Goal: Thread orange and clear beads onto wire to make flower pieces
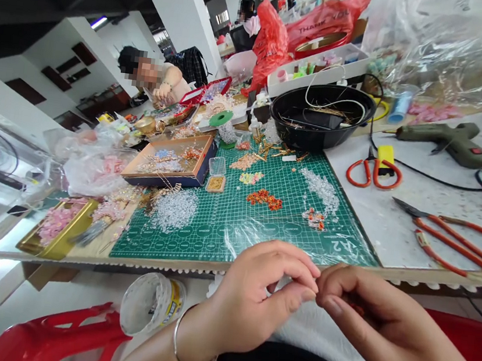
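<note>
My left hand (259, 297) and my right hand (366, 307) meet fingertip to fingertip in front of the table's near edge, above my lap. Both are closed in a pinch. Something small and reddish shows under the right fingers, too small to name. A silver bangle (188, 355) circles my left wrist. Just beyond the hands lies a green cutting mat (236, 221) with piles of clear beads (174, 207), orange beads (265, 198) and small pink pieces.
Orange scissors (373, 173), orange-handled snips (449, 238) and a glue gun (452, 142) lie to the right. A black bowl (316, 137) sits at the back, a wooden tray (168, 163) and gold tin (57, 228) at left. Red stools stand below. Two people work farther back.
</note>
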Demonstrator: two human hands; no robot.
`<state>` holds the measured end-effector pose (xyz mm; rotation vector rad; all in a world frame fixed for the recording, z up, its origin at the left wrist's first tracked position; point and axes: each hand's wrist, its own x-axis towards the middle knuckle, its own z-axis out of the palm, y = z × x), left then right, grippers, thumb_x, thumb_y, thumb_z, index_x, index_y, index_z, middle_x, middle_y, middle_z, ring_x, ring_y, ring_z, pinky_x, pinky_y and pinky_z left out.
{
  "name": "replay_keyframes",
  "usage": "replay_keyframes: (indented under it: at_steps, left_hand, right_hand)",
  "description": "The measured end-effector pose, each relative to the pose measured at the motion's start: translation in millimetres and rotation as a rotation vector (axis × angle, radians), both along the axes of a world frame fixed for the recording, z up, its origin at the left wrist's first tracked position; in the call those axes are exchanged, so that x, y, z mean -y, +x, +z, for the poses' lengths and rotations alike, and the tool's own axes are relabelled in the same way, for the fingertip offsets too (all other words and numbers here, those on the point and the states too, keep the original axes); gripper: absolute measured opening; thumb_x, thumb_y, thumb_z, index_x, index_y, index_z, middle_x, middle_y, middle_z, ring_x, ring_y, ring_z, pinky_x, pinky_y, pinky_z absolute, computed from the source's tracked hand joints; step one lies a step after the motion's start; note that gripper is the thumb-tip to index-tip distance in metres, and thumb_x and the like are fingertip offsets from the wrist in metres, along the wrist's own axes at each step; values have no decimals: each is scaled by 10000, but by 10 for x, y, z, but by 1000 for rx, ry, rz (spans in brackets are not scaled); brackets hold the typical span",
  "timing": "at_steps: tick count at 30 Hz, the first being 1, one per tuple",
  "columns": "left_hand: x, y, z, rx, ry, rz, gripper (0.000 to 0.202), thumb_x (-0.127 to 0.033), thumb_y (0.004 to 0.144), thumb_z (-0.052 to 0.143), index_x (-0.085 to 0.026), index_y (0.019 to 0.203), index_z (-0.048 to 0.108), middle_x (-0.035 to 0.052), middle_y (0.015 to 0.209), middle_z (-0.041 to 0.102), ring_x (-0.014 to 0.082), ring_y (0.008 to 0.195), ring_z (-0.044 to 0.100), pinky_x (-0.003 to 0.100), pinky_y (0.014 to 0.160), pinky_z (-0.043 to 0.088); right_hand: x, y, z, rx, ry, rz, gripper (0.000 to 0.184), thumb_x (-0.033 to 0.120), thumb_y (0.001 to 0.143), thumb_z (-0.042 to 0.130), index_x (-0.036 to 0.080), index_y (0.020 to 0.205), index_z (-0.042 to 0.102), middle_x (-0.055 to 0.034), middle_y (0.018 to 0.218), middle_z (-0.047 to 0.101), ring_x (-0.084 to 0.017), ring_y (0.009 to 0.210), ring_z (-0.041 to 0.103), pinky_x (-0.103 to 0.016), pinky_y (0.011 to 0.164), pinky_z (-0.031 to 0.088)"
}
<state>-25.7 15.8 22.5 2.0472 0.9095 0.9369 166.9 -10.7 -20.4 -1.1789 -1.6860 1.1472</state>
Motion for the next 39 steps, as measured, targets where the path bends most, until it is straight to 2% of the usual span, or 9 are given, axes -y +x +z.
replay_keyframes:
  at_steps: [4,8,9,13,18,26,32,35,39]
  left_hand:
    - [-215,-192,-13,-126,17,10,107,-267,944,624,-220,888,702,39,1013,773,164,907,703,280,779,548]
    - [-839,-703,-19,-721,56,553,270,-348,1016,466,-245,1017,716,25,1022,771,179,888,695,308,787,525]
    - [-1027,-847,-36,-790,40,609,267,-332,1010,471,-236,1062,715,39,1053,767,198,910,696,316,792,524]
    - [-1630,-1242,-183,-984,-23,659,205,-314,984,547,-210,1026,719,76,1052,741,237,992,682,364,876,534]
    - [-1906,-1298,-392,-1128,-90,580,316,-368,975,602,-182,1230,624,102,1261,633,222,1066,645,438,913,564]
    - [-1934,-1310,-428,-1063,-147,646,318,-360,975,601,-188,1242,621,106,1279,626,230,1086,640,443,923,560]
    - [-1835,-1277,-247,-728,-202,711,228,-357,938,649,-161,1046,687,85,1116,685,221,1013,647,401,889,547]
    - [-1583,-1082,-175,-415,-239,673,211,-377,852,715,-166,849,710,59,885,710,195,851,632,296,748,503]
    - [-921,-519,-237,7,-417,458,381,-539,788,718,-175,898,706,29,797,666,72,529,436,226,498,351]
  right_hand:
    - [-15,-15,-38,91,111,-29,218,328,944,550,250,756,630,7,673,648,-146,576,612,-214,505,522]
    - [28,-2,-70,100,173,-55,189,270,925,546,255,745,601,23,642,617,-131,539,584,-196,474,497]
    - [43,-1,-80,102,176,-56,188,270,924,544,255,744,596,22,642,615,-133,540,584,-196,477,499]
    - [78,-22,-123,134,187,-36,211,269,923,526,258,716,566,26,617,600,-134,515,571,-201,459,490]
    - [56,-23,-150,173,179,-17,203,248,923,509,260,723,543,32,627,599,-130,527,572,-199,466,489]
    - [8,10,-63,184,185,58,211,209,902,490,255,701,535,36,586,578,-118,484,562,-181,434,491]
    - [24,5,-57,145,183,-2,208,216,873,510,250,671,549,37,553,566,-113,450,546,-174,400,467]
    - [54,30,-33,118,138,-57,217,246,876,518,251,662,554,41,540,554,-112,439,529,-175,387,449]
    - [67,49,80,25,30,-114,221,283,891,525,244,676,558,31,573,557,-118,481,523,-190,424,454]
